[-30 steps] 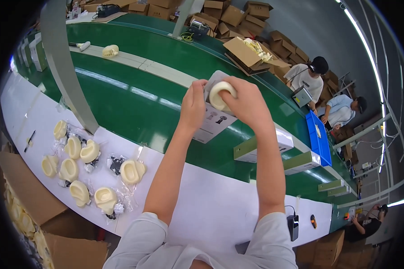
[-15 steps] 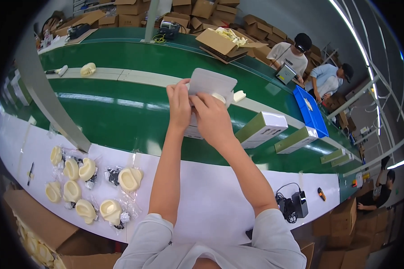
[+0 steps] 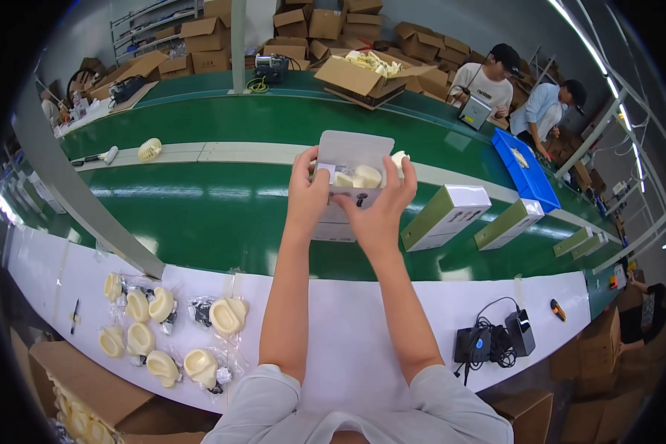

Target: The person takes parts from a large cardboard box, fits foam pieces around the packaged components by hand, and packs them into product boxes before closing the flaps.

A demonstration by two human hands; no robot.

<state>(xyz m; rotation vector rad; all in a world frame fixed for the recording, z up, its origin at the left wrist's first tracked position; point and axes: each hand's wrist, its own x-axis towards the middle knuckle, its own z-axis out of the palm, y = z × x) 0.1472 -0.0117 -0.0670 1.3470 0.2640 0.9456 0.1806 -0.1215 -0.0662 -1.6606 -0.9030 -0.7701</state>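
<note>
A small white carton [image 3: 357,150] stands with its lid flap raised, over the green conveyor belt. Cream plastic parts [image 3: 365,176] show inside its opening, partly covered by clear wrapping. My left hand [image 3: 307,194] grips the carton's left side, fingers behind and thumb at the front. On the right side, my right hand [image 3: 381,214] holds the carton with its thumb on the front edge and fingers around the side wall. The carton's lower part is half hidden by my hands. Just behind my right fingertips is another small cream piece [image 3: 399,159].
Several wrapped cream parts [image 3: 140,338] lie left on the white table [image 3: 340,325]. Black power adapters [image 3: 522,333] and an orange-handled cutter [image 3: 558,310] lie right. Green-and-white boxes [image 3: 449,214] stand on the belt [image 3: 222,214]. A metal post [image 3: 89,170] rises left. Two people work beyond a blue tray [image 3: 524,166].
My right hand has moved from over the carton's opening to its right side, so the cream parts inside now show. The view has shifted slightly.
</note>
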